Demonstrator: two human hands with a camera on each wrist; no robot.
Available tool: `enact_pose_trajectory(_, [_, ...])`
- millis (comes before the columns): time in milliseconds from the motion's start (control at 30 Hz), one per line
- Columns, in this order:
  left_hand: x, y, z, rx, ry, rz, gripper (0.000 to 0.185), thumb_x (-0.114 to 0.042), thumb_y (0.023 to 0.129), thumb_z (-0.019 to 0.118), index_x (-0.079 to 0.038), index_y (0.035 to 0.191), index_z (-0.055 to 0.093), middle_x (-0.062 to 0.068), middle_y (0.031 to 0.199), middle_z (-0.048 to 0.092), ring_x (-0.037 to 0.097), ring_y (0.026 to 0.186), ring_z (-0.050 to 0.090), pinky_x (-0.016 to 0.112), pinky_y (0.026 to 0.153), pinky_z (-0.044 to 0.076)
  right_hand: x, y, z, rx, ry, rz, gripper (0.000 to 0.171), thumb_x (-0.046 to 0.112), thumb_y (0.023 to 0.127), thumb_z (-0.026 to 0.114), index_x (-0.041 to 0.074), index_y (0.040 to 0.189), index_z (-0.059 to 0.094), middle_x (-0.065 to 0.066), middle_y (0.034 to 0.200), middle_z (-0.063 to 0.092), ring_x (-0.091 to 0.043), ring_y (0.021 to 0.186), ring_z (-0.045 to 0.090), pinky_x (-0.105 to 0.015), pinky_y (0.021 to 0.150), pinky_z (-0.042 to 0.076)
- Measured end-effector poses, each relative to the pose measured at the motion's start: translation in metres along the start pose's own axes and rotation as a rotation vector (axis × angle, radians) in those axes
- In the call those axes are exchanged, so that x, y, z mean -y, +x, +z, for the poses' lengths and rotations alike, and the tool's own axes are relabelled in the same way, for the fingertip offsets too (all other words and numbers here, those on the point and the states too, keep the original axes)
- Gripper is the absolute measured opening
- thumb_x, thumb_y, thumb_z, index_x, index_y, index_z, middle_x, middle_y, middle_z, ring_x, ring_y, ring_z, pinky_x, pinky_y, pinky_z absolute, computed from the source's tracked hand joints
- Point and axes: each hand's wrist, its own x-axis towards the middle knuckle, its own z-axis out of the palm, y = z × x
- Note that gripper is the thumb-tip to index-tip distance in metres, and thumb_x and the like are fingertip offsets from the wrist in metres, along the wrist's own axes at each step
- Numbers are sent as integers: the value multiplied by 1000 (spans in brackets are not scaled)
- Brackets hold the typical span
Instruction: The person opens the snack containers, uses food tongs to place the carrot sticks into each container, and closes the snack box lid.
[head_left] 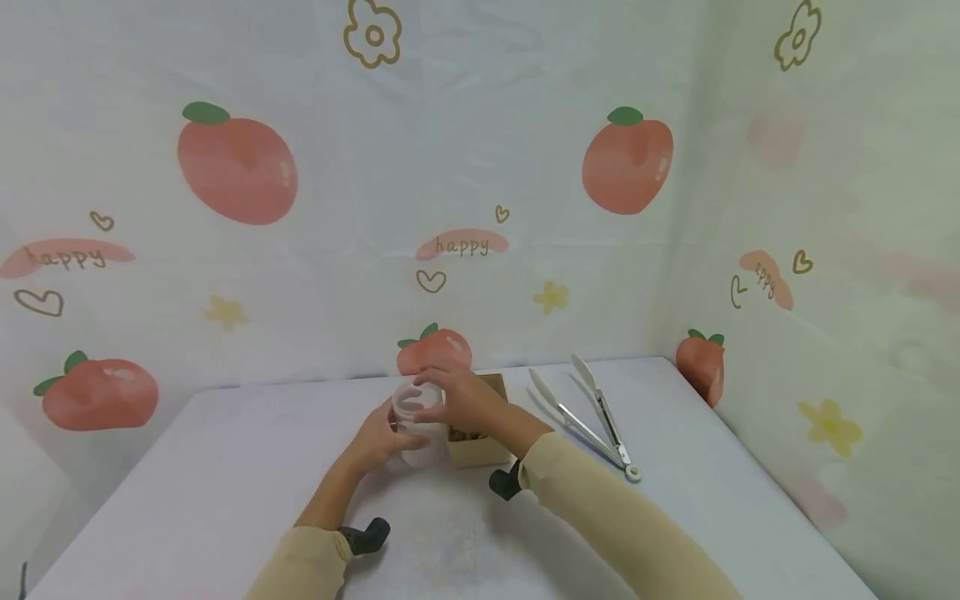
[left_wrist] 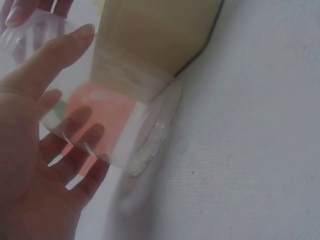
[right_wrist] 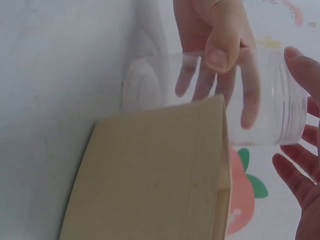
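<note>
Being steadied upright on the white bench (head_left: 225, 467), the clear round plastic jar (head_left: 415, 425) is being grasped by left hand (head_left: 378, 442) fingers, right hand (head_left: 457, 400) fingers pinching its rim; gentle, even pressure seems best.

**Count on your table**

You have one clear plastic jar (head_left: 415, 408), one tan cardboard box (head_left: 480, 433), one pair of white tongs (head_left: 588, 412), all on one table (head_left: 225, 467). Two hands: your left hand (head_left: 378, 442), your right hand (head_left: 457, 398).
</note>
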Motion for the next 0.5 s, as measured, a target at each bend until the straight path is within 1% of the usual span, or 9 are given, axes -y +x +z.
enact_pose_trajectory(100, [0, 0, 0, 0, -8, 6, 78, -25, 76, 83, -7, 140, 42, 10, 126, 57, 29, 114, 54, 51, 93, 47, -3, -2, -3, 10, -41, 12, 47, 39, 80, 80, 9, 113, 68, 2, 118, 61, -13, 105, 57, -23, 89, 46])
enact_pose_trajectory(300, [-1, 1, 0, -6, -18, 11, 79, -23, 75, 85, -7, 140, 43, 12, 127, 57, 29, 115, 53, 52, 96, 44, -12, -7, -7, 23, -91, 61, 47, 42, 80, 78, 11, 114, 68, 1, 118, 64, -13, 110, 56, -29, 93, 46])
enact_pose_trajectory(500, [0, 1, 2, 1, -30, 8, 80, -24, 76, 85, -6, 140, 42, 12, 129, 56, 30, 117, 52, 54, 98, 42, -16, -11, -10, 46, -118, 95, 46, 45, 83, 76, 14, 116, 66, 3, 116, 64, -13, 103, 57, -30, 89, 47])
